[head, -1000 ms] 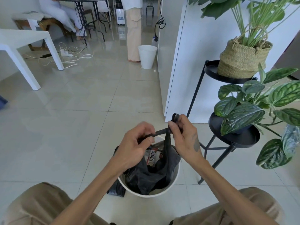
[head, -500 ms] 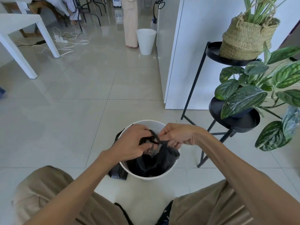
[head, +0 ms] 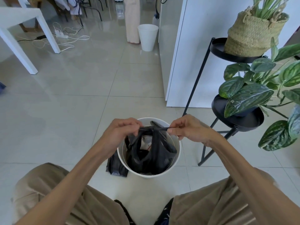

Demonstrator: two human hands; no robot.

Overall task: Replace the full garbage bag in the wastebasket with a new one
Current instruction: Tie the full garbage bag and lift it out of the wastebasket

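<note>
A white round wastebasket (head: 177, 157) stands on the tiled floor between my knees. Inside it sits a full black garbage bag (head: 151, 153) with rubbish showing through its open top. My left hand (head: 121, 132) and my right hand (head: 189, 129) each pinch one handle of the bag above the basket's rim. The two handles are crossed in a knot between my hands and stretched taut sideways. A folded black bag (head: 116, 165) lies on the floor against the basket's left side.
A black two-tier plant stand (head: 237, 122) with leafy plants and a woven pot (head: 250, 35) stands close on the right. A white cabinet (head: 193, 51) is behind it. Farther back are a second white bin (head: 147, 37), a person's legs, a white table leg (head: 48, 35) and cables.
My hands crossed the bag's handles over the basket, then moved apart sideways, pulling the knot tight. The view tilted further down toward the basket.
</note>
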